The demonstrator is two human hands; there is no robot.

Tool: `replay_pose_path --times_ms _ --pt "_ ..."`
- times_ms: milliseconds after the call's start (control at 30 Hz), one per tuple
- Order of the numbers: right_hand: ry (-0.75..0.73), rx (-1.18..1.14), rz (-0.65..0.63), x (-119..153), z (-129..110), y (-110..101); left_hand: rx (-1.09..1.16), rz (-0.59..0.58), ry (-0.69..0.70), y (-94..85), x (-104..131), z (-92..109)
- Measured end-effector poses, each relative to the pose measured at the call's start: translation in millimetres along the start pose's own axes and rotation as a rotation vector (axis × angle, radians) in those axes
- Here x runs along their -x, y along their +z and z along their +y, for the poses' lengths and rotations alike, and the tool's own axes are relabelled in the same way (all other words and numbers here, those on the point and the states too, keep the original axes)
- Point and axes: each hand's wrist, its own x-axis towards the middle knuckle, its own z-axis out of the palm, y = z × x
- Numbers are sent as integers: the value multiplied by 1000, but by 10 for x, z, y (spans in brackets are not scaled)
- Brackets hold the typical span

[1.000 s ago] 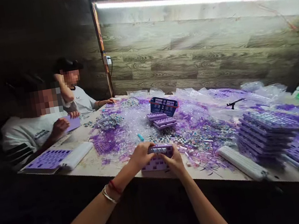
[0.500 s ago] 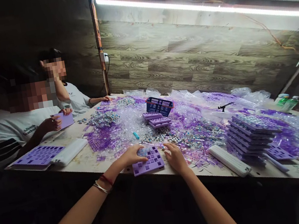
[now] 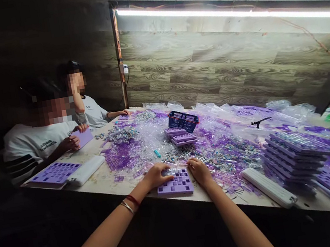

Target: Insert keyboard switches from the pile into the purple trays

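A purple foam panel with square cut-outs (image 3: 176, 188) lies at the table's near edge in front of me. My left hand (image 3: 157, 175) is closed on its far left corner, thumb over the top, where a clear plastic piece (image 3: 167, 173) rests. Beside the panel's right edge, my right hand (image 3: 200, 172) has its fingers curled together at the edge of a heap of small white and blue parts (image 3: 212, 158). Whatever is between those fingertips is hidden.
Stacked purple panels (image 3: 294, 161) and a long white case (image 3: 269, 187) stand to the right. A dark blue basket (image 3: 183, 121) sits behind smaller purple panels (image 3: 183, 139). Two people sit at the left, one holding a purple panel (image 3: 83, 137); another white case (image 3: 87, 170) lies there.
The view has shifted, so everything sits further right and slightly lower. My right hand's fingers have curled in closer together. My left hand stays on the panel's corner.
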Motion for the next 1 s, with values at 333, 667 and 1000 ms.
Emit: replay_pose_path --times_ms 333,667,1000 --pt "5 -263 94 76 -240 68 -7 7 25 24 -19 -63" --pt "109 -330 84 188 -275 89 -66 -30 19 3 -5 -23" --pt "115 -257 85 126 -368 72 -1 -26 -10 3 0 -31"
